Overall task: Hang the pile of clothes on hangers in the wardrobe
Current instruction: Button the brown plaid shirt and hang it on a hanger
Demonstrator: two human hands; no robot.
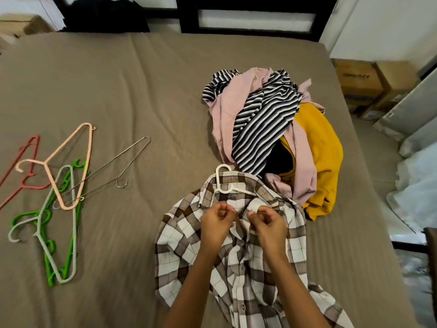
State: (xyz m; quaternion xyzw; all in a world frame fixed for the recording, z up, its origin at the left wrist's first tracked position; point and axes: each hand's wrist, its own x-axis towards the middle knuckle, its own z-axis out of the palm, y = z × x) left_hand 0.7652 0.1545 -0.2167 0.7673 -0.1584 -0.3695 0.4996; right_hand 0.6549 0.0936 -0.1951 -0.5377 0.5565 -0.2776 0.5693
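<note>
A brown-and-white plaid shirt (189, 235) lies flat on the bed in front of me with a white hanger (223, 183) inside its collar, the hook sticking out past the neck. My left hand (216, 224) pinches the left edge of the placket just below the collar. My right hand (267, 224) pinches the right edge at the same height. Behind the shirt sits the pile of clothes (272, 129): a black-and-white striped top, a pink garment, a yellow one and something black.
Several loose hangers (61, 185) lie at the left of the bed (142, 91): pink, peach, green, pale grey and wire ones. Cardboard boxes (361, 84) stand on the floor at the right. A dark headboard (255, 10) runs along the far edge.
</note>
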